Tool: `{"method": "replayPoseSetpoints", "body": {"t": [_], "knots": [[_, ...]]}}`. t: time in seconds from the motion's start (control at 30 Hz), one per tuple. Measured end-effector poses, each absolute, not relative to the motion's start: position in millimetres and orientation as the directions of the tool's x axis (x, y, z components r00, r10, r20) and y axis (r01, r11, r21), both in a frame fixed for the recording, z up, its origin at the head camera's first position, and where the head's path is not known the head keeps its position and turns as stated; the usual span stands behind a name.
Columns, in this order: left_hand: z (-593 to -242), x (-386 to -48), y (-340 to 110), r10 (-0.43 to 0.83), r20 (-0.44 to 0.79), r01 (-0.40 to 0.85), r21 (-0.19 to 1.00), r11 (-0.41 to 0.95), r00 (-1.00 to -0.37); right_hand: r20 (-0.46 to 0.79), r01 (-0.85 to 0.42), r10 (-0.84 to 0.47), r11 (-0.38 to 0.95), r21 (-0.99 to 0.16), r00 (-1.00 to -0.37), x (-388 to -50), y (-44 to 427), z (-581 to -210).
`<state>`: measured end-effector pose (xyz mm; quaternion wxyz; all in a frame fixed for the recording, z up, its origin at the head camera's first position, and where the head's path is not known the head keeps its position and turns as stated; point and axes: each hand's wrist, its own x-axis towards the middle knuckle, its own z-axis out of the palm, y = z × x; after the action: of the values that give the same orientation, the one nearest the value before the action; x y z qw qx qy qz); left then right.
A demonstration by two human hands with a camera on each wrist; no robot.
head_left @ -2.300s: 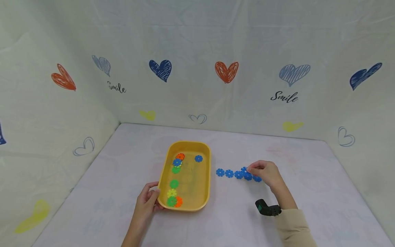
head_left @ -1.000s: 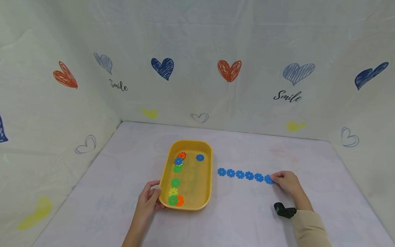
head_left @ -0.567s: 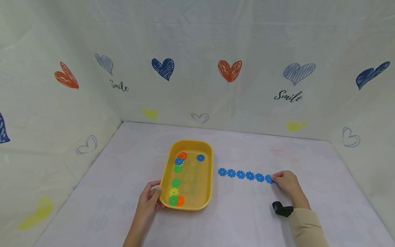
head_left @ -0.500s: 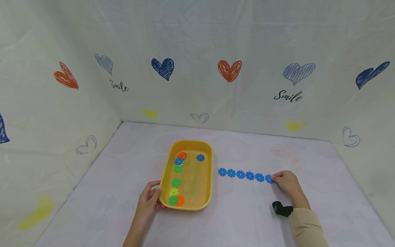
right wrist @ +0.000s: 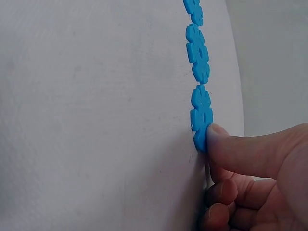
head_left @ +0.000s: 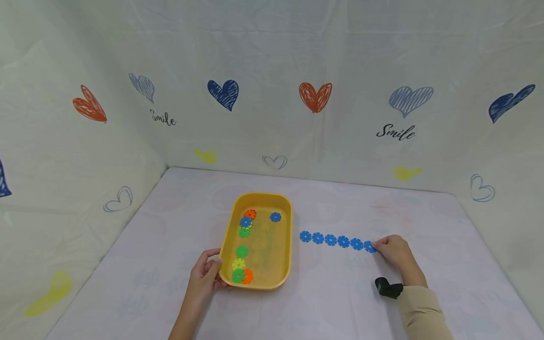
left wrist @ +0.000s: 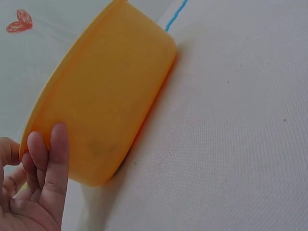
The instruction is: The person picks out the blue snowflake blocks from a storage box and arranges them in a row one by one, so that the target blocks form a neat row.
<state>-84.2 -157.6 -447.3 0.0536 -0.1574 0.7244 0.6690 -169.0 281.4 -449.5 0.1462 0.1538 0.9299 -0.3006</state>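
Observation:
A yellow plastic tray (head_left: 272,255) stands on the table, its near left corner gripped by my left hand (head_left: 205,275). In the left wrist view, fingers (left wrist: 58,144) of that hand lie against the tray's outer wall (left wrist: 106,91) and the thumb is at the rim. To the tray's right, several blue snowflake discs (head_left: 330,240) lie flat in a straight row, edge to edge. My right hand (head_left: 397,254) pinches the blue snowflake disc (right wrist: 201,113) at the row's right end, thumb on its face; the fingers' hold beneath is partly hidden.
Inside the tray lie loose discs: a blue one (head_left: 275,217) at the far right, and orange, green, yellow and blue ones, such as a green disc (head_left: 242,251), along the left side. A pale cloth covers the table (head_left: 331,302); a heart-printed curtain (head_left: 272,56) surrounds it.
Over two seconds ago my right hand held a blue disc above the row; it moved right, and the disc now lies at the row's right end. In the last second, both hands have stayed put.

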Motion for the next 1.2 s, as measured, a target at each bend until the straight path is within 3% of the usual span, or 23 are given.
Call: {"method": "replayPoseSetpoints", "body": {"t": [1.2], "knots": [[-448, -84, -158, -0.156, -0.279, -0.290, 0.956, 0.051, -0.947, -0.363, 0.372, 0.189, 0.756, -0.539, -0.912, -164, 281, -439]]}}
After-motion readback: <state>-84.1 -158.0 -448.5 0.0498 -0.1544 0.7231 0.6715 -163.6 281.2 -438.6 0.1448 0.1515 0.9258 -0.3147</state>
